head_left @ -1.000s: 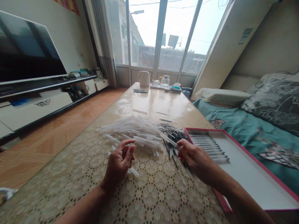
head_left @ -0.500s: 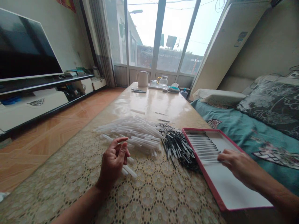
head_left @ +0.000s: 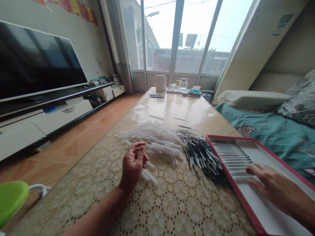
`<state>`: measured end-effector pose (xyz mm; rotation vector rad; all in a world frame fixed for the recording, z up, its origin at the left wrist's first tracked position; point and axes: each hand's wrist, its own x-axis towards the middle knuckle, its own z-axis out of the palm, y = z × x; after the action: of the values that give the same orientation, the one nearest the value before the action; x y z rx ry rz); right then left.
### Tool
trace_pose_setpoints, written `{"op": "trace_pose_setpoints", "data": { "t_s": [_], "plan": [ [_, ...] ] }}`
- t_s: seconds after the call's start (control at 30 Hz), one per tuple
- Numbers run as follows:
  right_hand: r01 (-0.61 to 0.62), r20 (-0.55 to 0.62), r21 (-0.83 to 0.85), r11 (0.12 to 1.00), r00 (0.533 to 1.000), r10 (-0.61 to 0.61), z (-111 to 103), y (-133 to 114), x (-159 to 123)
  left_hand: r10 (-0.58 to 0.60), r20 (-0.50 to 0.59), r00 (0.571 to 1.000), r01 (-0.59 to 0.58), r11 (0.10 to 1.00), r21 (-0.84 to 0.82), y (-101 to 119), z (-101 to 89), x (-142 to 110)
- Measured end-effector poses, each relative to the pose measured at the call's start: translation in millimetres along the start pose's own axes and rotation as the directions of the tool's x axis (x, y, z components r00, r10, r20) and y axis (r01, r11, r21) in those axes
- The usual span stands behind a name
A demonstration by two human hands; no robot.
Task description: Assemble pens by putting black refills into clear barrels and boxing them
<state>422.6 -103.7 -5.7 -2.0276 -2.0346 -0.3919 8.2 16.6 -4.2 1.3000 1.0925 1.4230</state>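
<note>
My left hand (head_left: 133,165) rests on its edge on the lace tablecloth, fingers loosely curled and apart, holding nothing, just in front of a pile of clear white pen tubes (head_left: 155,141). A heap of thin black refills (head_left: 203,157) lies to the right of the tubes. My right hand (head_left: 269,185) lies flat inside a shallow red-rimmed white tray (head_left: 248,205), its fingertips against the nearest of a row of finished pens (head_left: 231,155) lined up in the tray.
The long table (head_left: 172,109) carries a white jug (head_left: 160,83), a glass pot and small items at its far end. A TV on a low stand is left, a teal-covered bed with pillows right, a green stool seat (head_left: 11,201) at lower left.
My right hand left the refill heap, carried a pen to the tray and now lies flat there. The left hand has barely moved. The view shifted, so a green stool shows.
</note>
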Motion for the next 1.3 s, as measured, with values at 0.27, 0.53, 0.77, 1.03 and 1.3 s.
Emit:
{"op": "trace_pose_setpoints", "data": {
  "t_s": [0.27, 0.53, 0.77, 1.03, 1.3],
  "plan": [
    [0.114, 0.104, 0.206, 0.972, 0.985, -0.137, -25, -88, 30, -0.012, -0.03, 0.999, 0.013, 1.0, 0.027, -1, -3.8, 5],
    [0.126, 0.165, 0.258, 0.958, 0.971, -0.173, -10, -170, 64, -0.012, -0.011, 1.0, 0.012, 1.0, 0.027, -5, -3.1, 7],
    [0.139, 0.106, 0.148, 0.979, 0.982, -0.155, 11, -196, 73, -0.027, 0.009, 1.0, 0.027, 1.0, 0.011, -4, -3.0, 5],
    [0.123, 0.064, 0.141, 0.982, 0.989, -0.133, 19, -196, 69, -0.029, 0.007, 1.0, 0.029, 0.999, 0.033, -5, -3.0, 6],
    [0.167, -0.042, 0.116, 0.979, 0.986, -0.163, 15, -196, 65, 0.005, -0.05, 0.999, -0.002, 0.999, 0.054, 0, -9.1, 12]
  ]
}}
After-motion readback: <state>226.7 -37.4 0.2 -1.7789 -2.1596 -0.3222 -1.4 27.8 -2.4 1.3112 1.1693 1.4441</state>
